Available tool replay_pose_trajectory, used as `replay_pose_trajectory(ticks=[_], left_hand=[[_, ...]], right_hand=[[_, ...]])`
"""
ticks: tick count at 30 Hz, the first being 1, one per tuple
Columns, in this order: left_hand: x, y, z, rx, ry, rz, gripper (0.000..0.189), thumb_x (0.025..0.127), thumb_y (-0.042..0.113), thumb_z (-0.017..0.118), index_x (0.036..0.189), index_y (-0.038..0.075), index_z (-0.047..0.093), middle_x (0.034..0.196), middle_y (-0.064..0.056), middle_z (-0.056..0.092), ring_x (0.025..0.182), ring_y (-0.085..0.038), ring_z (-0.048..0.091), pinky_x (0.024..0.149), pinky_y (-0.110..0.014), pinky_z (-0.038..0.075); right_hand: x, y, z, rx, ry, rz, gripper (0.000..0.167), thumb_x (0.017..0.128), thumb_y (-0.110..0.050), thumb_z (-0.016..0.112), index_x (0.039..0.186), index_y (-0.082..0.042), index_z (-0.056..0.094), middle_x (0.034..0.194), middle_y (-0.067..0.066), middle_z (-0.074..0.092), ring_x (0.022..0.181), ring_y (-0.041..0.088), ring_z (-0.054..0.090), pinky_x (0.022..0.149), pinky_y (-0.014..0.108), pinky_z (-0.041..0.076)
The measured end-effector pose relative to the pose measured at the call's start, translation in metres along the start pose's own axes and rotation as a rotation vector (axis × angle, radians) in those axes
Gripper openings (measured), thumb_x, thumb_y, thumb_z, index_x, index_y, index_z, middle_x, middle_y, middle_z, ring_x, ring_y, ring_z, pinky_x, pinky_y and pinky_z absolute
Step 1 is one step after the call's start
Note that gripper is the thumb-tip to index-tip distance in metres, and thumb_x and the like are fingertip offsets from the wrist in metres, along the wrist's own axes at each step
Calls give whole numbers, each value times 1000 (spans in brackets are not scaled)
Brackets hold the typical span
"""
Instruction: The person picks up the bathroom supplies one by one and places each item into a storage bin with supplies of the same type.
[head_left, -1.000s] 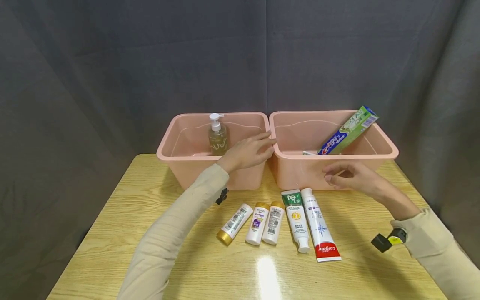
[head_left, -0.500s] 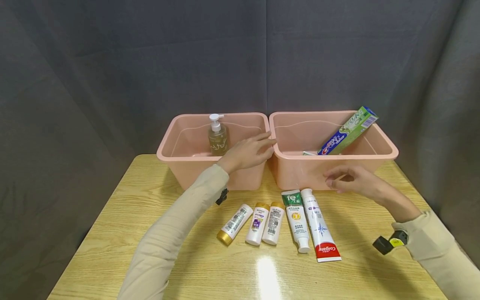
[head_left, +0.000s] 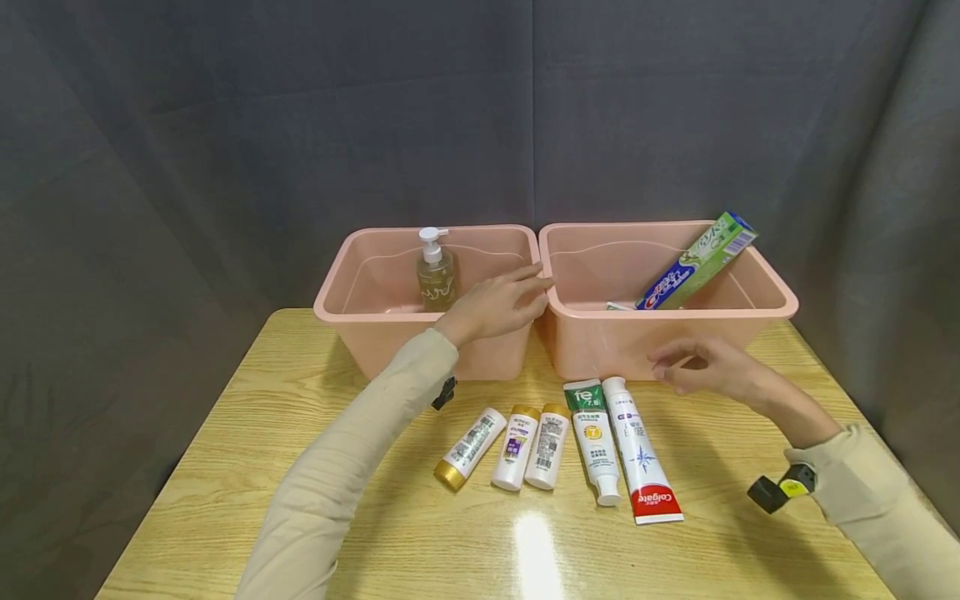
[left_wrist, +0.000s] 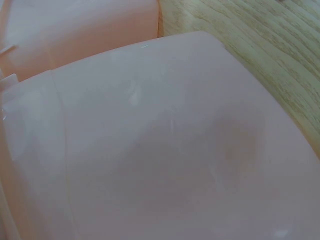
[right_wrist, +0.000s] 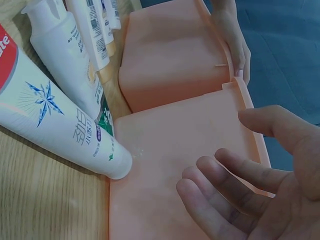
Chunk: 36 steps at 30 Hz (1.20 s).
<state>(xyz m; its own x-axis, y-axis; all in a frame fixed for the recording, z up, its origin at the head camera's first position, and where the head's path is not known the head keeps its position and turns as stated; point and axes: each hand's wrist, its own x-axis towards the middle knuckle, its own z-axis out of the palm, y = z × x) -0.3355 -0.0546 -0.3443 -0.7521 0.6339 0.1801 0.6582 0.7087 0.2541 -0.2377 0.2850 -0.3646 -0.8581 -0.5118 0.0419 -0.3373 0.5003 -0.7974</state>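
My left hand point(head_left: 504, 305) reaches over the front of the left pink bin point(head_left: 427, 348), fingertips at the rims where the two bins meet. In the right wrist view, that hand point(right_wrist: 233, 42) lies along the rim with its fingers extended. My right hand point(head_left: 701, 364) hovers in front of the right pink bin point(head_left: 600, 343), fingers loosely bent and nothing in them. Below it to the left lies a Colgate toothpaste tube point(head_left: 642, 454), beside a green and white toothpaste tube point(head_left: 595, 446). The left wrist view shows mostly bin wall point(left_wrist: 150, 125); the left hand is hidden there.
Three small white bottles with gold caps point(head_left: 470, 446) lie left of the tubes on the wooden table point(head_left: 420, 542). A pump bottle point(head_left: 436, 279) stands in the left bin. A Crest toothpaste box point(head_left: 697, 262) leans in the right bin. A dark curtain point(head_left: 450, 108) hangs behind.
My right hand has drifted very slightly right and down, still with nothing in it. The left hand, bins, tubes and bottles have stayed in place.
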Motion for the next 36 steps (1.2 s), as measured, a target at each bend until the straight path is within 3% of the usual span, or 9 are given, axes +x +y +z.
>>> replay_pose_trajectory(ticks=[8,16,36], left_hand=[[0,1,-1,1,-1,-7,50,105,45,34,150,27,45,161,-1,29,141,-29,37,113,-47,32],[0,1,0,6,1,-10,50,105,45,34,150,27,45,161,-1,29,140,-29,38,113,-47,33],[1,0,0,0,3,-6,50,105,46,34,150,27,45,160,-1,29,141,-29,38,113,-47,33]], right_hand=[[-1,6,4,52,-36,54,38,95,-8,64,125,12,57,114,19,62,91,19,63,76,34,59],[1,9,8,101,-77,122,43,95,-9,65,128,16,53,113,20,61,97,28,64,78,38,59],[5,21,14,138,-121,190,47,94,-11,66,128,18,50,118,22,57,100,31,61,80,43,59]])
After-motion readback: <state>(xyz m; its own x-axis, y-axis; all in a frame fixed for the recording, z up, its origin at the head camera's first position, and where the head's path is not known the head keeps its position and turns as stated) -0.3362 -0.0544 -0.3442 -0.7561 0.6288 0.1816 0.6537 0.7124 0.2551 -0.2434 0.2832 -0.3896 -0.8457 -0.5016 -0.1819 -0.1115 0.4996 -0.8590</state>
